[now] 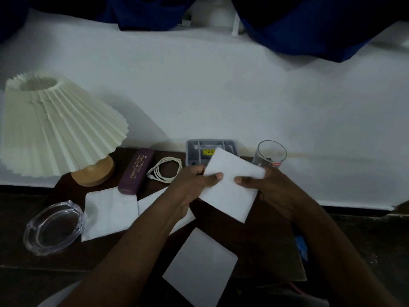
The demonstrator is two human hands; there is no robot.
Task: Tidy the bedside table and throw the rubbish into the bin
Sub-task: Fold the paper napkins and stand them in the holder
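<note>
Both hands hold one white tissue [230, 185] above the dark bedside table [270, 244]. My left hand [190, 189] pinches its left edge, and my right hand [267, 189] grips its right edge. More white tissues lie flat on the table: one at the left [108, 213], one partly under my left forearm [150, 201], and one near the front edge [199, 267]. No bin is in view.
A pleated cream lamp [55, 127] on a wooden base stands at the left. A purple glasses case [136, 171], a coiled white cable [164, 169], a grey box [199, 151], a drinking glass [269, 155] and a glass ashtray [54, 228] sit on the table. A white bed [221, 96] lies behind.
</note>
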